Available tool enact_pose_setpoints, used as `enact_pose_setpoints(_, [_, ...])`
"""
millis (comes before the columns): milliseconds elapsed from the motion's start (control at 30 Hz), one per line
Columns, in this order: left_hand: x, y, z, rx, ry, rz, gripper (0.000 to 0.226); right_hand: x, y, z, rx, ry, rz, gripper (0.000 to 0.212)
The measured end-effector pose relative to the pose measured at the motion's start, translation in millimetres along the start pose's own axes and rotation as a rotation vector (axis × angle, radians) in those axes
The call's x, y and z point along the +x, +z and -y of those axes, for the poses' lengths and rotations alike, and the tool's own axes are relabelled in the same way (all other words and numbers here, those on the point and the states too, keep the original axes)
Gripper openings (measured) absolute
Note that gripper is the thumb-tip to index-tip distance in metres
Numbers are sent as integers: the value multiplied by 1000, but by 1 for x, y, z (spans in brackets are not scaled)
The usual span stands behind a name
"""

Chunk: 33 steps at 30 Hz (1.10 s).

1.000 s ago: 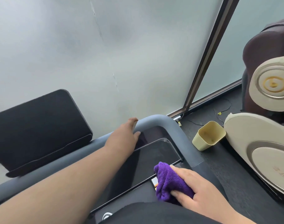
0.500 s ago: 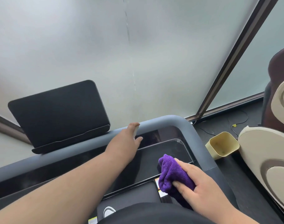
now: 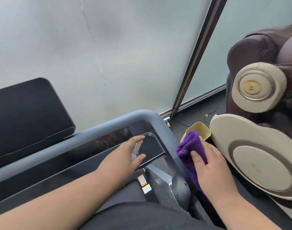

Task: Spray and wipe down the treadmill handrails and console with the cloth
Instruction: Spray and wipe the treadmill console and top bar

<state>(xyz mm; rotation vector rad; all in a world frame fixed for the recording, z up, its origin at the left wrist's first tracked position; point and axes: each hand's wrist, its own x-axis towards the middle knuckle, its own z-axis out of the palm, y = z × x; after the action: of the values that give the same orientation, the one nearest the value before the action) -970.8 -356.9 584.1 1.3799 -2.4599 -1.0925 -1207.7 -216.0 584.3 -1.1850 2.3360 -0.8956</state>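
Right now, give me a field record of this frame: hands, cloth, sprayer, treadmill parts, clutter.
left hand: over the console, holds a small spray bottle, mostly hidden by the hand
right hand: presses the purple cloth on the right handrail
console: dark glossy panel inside the grey rail's bend
tablet stand: black, far left, behind the front rail
floor right: yellow bin partly behind the cloth, beside a massage chair
background: frosted glass wall
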Motion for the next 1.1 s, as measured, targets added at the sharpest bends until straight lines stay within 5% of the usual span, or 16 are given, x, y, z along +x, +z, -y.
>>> enact_pose_setpoints(100, [-8,-3,5,6,7,-10,51,-4,29,-2,-417,6,232,64])
enact_pose_setpoints(233, [-20,-8,16,-5,-3,-21,52,4,54,2,-688,-43,233,80])
enact_pose_setpoints(633, [-53,-28,44,-46,-37,-57,50,126,108,76,-676,-200,314,74])
enact_pose_setpoints(867, [-73,-38,56,-90,-75,-129,53,173,132,122,-716,-681,579,64])
enact_pose_setpoints(1100, [-77,-49,66,-148,-105,-195,62,98,228,195,-646,-974,683,63])
